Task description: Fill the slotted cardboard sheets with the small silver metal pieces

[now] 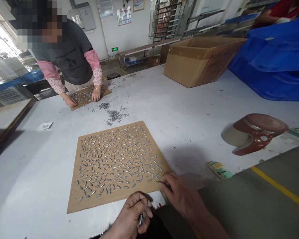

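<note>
Small silver spindle-shaped metal pieces [88, 196] are nearly filling the flat brown cardboard sheet [73, 204] at eleven o'clock; loose piles [114, 115] are lying beyond; the left hand [129, 215] is gripping pieces; the right hand [183, 196] is pinching something thin.

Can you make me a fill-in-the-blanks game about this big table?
1. Small silver pieces are spread on a flat sheet made of ____.
2. The big box stands beside tubs coloured ____.
3. The camera wearer's hand nearer the brown-topped object is the ____ one.

Missing words: cardboard; blue; right.
</note>
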The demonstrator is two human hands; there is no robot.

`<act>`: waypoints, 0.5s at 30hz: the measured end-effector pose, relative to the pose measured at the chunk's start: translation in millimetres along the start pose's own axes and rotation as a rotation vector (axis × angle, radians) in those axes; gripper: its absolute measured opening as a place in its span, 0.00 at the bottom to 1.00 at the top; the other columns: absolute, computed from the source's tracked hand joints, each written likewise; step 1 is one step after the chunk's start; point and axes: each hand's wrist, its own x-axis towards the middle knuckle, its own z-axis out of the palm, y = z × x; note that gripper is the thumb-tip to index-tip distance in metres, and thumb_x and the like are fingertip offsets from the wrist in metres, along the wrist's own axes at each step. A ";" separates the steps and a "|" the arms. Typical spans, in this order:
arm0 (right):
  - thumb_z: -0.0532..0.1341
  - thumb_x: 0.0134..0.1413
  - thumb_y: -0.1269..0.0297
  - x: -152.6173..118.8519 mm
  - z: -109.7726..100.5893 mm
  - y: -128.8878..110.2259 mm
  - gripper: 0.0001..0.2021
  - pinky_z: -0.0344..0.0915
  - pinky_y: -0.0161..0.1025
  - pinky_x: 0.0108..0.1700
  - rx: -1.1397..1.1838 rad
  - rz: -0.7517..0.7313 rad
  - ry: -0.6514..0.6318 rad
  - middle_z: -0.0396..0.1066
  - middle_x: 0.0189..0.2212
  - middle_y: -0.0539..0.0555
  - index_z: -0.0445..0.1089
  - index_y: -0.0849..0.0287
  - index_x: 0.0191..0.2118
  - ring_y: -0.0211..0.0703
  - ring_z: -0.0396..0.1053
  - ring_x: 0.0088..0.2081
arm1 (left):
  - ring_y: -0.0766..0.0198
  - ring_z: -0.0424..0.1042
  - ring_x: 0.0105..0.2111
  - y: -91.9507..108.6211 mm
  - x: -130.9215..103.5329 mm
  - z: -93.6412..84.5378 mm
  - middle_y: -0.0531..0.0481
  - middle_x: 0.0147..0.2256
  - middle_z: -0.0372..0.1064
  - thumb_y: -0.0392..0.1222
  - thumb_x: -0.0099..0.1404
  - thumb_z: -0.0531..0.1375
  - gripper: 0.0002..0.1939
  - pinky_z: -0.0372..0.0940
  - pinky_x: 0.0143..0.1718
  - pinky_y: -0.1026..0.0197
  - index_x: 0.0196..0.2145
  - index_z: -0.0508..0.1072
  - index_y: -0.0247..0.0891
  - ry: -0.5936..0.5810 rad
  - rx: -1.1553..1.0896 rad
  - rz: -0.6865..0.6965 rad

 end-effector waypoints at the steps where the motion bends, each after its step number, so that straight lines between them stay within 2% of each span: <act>1: 0.55 0.65 0.65 -1.4 2.9 -2.0 0.10 0.63 0.39 0.31 -0.029 -0.025 0.016 0.73 0.28 0.50 0.67 0.53 0.31 0.44 0.74 0.29 | 0.76 0.54 0.13 0.7 0.2 0.8 0.54 0.25 0.69 0.60 0.57 0.70 0.24 0.36 0.17 0.65 0.34 0.69 0.37 0.000 0.002 -0.004; 5: 0.54 0.65 0.69 -2.5 8.4 -3.4 0.11 0.61 0.39 0.31 -0.059 -0.073 0.050 0.72 0.27 0.49 0.66 0.54 0.30 0.43 0.72 0.28 | 0.76 0.54 0.13 3.2 0.2 1.9 0.54 0.25 0.70 0.62 0.55 0.71 0.26 0.36 0.17 0.65 0.33 0.69 0.38 -0.003 0.008 -0.012; 9: 0.55 0.65 0.68 2.6 6.2 7.0 0.11 0.60 0.39 0.31 -0.104 0.013 0.098 0.74 0.28 0.50 0.68 0.54 0.31 0.43 0.73 0.29 | 0.77 0.54 0.12 1.0 0.2 0.4 0.54 0.25 0.70 0.63 0.55 0.71 0.26 0.37 0.16 0.66 0.32 0.68 0.38 -0.016 0.004 -0.004; 15: 0.55 0.64 0.70 7.4 3.4 12.6 0.10 0.63 0.40 0.32 -0.164 0.037 0.064 0.75 0.29 0.51 0.68 0.53 0.32 0.46 0.75 0.31 | 0.76 0.52 0.10 -11.6 8.5 -2.1 0.54 0.23 0.70 0.66 0.53 0.71 0.29 0.37 0.15 0.66 0.32 0.68 0.39 -0.043 -0.040 0.000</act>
